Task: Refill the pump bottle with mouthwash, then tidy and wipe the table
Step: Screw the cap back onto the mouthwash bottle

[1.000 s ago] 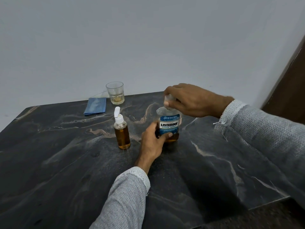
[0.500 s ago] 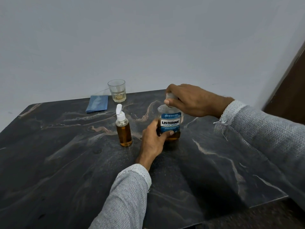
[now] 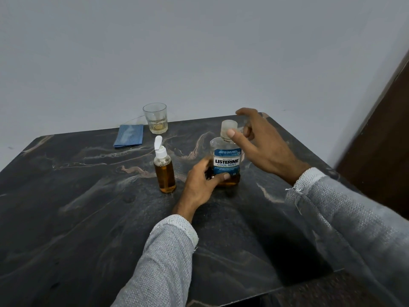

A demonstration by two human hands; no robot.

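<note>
Starting at the left, a folded blue cloth (image 3: 128, 135) is seen lying flat near the back edge of the bench (image 3: 66, 213), with a glass (image 3: 155, 118) holding a little pale liquid just beside it to the right. Nearer the middle, the pump bottle (image 3: 164, 169) stands upright with its white pump head fitted and amber liquid filling most of its body; it is untouched and just to the left of the left hand (image 3: 200, 185). That hand is wrapped around the lower body of the mouthwash bottle (image 3: 226, 160), its fingers (image 3: 225, 176) pressed on the label, so the bottle is steadied upright on the bench. The bottle's long axis runs vertically, and its cap (image 3: 229, 129) sits at the top. To the right, the right hand (image 3: 263, 145) is held beside and slightly above the cap with its fingers spread wide; the thumb tip appears to rest against the cap's side, while the other fingers are apart from it. The cap lies directly left of the right palm, so the right hand is judged nearer for any turning of it. Whether the cap is tight cannot be told.
</note>
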